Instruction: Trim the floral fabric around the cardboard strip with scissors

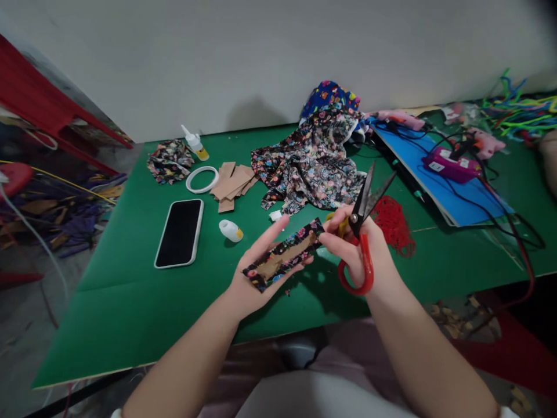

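Across the palm of my left hand (252,278) lies a fabric-covered cardboard strip (285,255). Dark floral cloth is folded over its edges, and bare brown card shows along the middle. The fingers of my right hand (369,249) touch the strip's far end. Hooked on that same hand are scissors (357,217) with red and yellow handles, blades parted and pointing up and away. A small white glue bottle (230,231) lies on its side left of my hands. Beyond them spreads a piece of floral fabric (308,162), beside several brown cardboard strips (235,183).
On the green table (130,302) are a phone (179,233), a white tape ring (202,180), an upright glue bottle (195,144), crumpled fabric (169,162) and red threads (394,223). A blue folder (470,200), purple device (451,165) and cables lie right. A wall stands behind.
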Available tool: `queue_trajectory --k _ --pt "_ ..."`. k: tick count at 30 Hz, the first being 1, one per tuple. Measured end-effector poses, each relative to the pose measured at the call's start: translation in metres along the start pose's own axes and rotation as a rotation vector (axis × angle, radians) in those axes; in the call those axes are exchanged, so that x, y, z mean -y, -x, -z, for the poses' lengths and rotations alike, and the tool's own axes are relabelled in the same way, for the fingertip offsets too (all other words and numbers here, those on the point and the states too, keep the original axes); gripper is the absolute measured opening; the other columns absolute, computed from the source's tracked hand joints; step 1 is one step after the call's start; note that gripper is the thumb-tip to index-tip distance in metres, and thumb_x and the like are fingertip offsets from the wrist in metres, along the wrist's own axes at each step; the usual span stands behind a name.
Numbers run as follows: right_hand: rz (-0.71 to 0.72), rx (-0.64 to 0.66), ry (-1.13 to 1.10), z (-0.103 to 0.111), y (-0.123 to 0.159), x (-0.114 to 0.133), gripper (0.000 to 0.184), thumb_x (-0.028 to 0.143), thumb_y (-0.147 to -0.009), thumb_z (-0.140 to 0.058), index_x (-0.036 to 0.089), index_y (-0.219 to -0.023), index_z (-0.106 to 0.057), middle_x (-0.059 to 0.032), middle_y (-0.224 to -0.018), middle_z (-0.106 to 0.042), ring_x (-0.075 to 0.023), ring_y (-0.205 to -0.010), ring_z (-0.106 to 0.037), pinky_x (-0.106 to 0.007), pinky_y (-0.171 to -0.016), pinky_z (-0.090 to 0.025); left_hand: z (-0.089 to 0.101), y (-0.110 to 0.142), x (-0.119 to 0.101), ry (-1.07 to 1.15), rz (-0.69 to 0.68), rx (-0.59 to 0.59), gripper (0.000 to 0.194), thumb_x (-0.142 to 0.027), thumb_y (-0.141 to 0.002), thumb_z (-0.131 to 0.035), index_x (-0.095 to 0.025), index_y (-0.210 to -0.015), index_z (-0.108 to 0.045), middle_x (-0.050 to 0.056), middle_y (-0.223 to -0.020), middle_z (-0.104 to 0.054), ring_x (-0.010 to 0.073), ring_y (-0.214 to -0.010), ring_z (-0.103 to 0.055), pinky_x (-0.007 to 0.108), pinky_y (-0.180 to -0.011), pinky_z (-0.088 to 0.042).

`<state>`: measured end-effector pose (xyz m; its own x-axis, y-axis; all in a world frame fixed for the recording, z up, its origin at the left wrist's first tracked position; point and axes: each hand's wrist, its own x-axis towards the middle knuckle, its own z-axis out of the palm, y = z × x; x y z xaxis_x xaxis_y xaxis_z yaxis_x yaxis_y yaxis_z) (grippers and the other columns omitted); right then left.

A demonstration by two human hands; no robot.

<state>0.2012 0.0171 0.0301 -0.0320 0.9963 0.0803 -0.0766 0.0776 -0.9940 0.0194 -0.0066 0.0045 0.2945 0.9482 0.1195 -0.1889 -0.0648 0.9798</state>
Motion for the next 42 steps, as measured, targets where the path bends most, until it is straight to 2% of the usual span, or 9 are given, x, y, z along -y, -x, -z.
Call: queue_trajectory --k 6,9,10,15,20,24,28,35,42 --pt "0.078 -0.062 -0.030 0.006 0.002 -0.002 0.024 0.019 -0.070 -0.070 0.024 -0.080 -0.049 0.0059 -0.070 -0.057 -0.0089 -0.062 -0.057 -0.023 -0.059 -0.048 0.003 -0.011 -0.001 0.039 0.208 0.067 0.043 -0.031 -0.075 -0.068 -0.024 -0.116 -0.061 0.006 -0.108 -0.070 0.0240 -0.091 -0.069 0.037 -0.082 -0.057" --pt "0.085 -0.106 -0.114 -0.002 0.004 -0.004 0.024 0.018 -0.073 -0.068 0.024 -0.080 -0.046 0.0077 -0.068 -0.057 -0.0073 -0.057 -0.057 -0.022 -0.056 -0.049 -0.003 -0.010 0.001 -0.100 0.263 0.189 0.041 -0.033 -0.074 -0.069 -0.024 -0.114 -0.063 0.004 -0.106 -0.070 0.0218 -0.094 -0.068 0.036 -0.086 -0.056" --pt "0.082 -0.112 -0.126 -0.005 0.005 -0.005 0.024 0.017 -0.073 -0.067 0.024 -0.080 -0.046 0.0078 -0.068 -0.058 -0.0072 -0.057 -0.058 -0.022 -0.056 -0.049 -0.004 -0.008 0.002 -0.158 0.258 0.183 0.037 -0.035 -0.075 -0.067 -0.023 -0.110 -0.065 0.004 -0.105 -0.071 0.0212 -0.094 -0.067 0.035 -0.086 -0.055" --pt "0.104 -0.116 -0.033 -0.020 0.014 -0.006 0.024 0.017 -0.071 -0.069 0.023 -0.079 -0.047 0.0065 -0.070 -0.057 -0.0077 -0.058 -0.057 -0.021 -0.055 -0.048 -0.004 -0.004 0.011 -0.291 0.117 -0.161 0.030 -0.044 -0.079 -0.059 -0.018 -0.077 -0.074 0.006 -0.086 -0.074 0.0220 -0.085 -0.068 0.035 -0.085 -0.054" --pt "0.246 0.012 0.298 -0.006 0.012 -0.007 0.020 0.024 -0.075 -0.068 0.023 -0.083 -0.049 0.0051 -0.070 -0.054 -0.0096 -0.059 -0.054 -0.023 -0.056 -0.044 0.003 -0.005 0.017 -0.131 0.034 -0.304 0.033 -0.044 -0.080 -0.059 -0.017 -0.067 -0.073 0.006 -0.072 -0.074 0.0203 -0.068 -0.069 0.033 -0.068 -0.057" --pt "0.505 -0.062 0.900 0.025 0.003 -0.001 0.043 0.040 -0.069 -0.073 0.023 -0.104 -0.054 -0.0028 -0.086 -0.060 -0.0188 -0.076 -0.056 -0.032 -0.069 -0.041 0.008 -0.006 0.015 -0.045 0.041 -0.379 0.031 -0.042 -0.077 -0.063 -0.017 -0.060 -0.071 0.003 -0.059 -0.070 0.0179 -0.054 -0.066 0.032 -0.059 -0.058" --pt "0.635 -0.039 1.333 0.040 -0.001 0.004 0.046 0.045 -0.075 -0.063 0.020 -0.113 -0.055 -0.0049 -0.079 -0.058 -0.0234 -0.080 -0.052 -0.036 -0.072 -0.033 0.010 -0.005 0.014 -0.029 0.002 -0.437 0.027 -0.041 -0.074 -0.067 -0.018 -0.058 -0.068 0.001 -0.057 -0.069 0.0156 -0.049 -0.064 0.028 -0.049 -0.056" --pt "0.703 0.006 1.409 0.033 0.002 -0.005 0.040 0.039 -0.080 -0.057 0.022 -0.116 -0.057 -0.0042 -0.076 -0.053 -0.0211 -0.078 -0.046 -0.035 -0.072 -0.030 0.008 -0.004 0.017 -0.093 0.008 -0.454 0.029 -0.042 -0.073 -0.067 -0.017 -0.058 -0.066 0.002 -0.062 -0.070 0.0167 -0.051 -0.065 0.029 -0.048 -0.057" --pt "0.746 -0.038 1.396 0.031 0.002 -0.003 0.037 0.034 -0.080 -0.060 0.023 -0.115 -0.059 -0.0027 -0.072 -0.053 -0.0191 -0.075 -0.046 -0.034 -0.071 -0.029 0.006 -0.004 0.013 -0.071 -0.001 -0.411 0.027 -0.039 -0.074 -0.067 -0.017 -0.059 -0.067 0.000 -0.059 -0.070 0.0158 -0.047 -0.065 0.028 -0.047 -0.057"
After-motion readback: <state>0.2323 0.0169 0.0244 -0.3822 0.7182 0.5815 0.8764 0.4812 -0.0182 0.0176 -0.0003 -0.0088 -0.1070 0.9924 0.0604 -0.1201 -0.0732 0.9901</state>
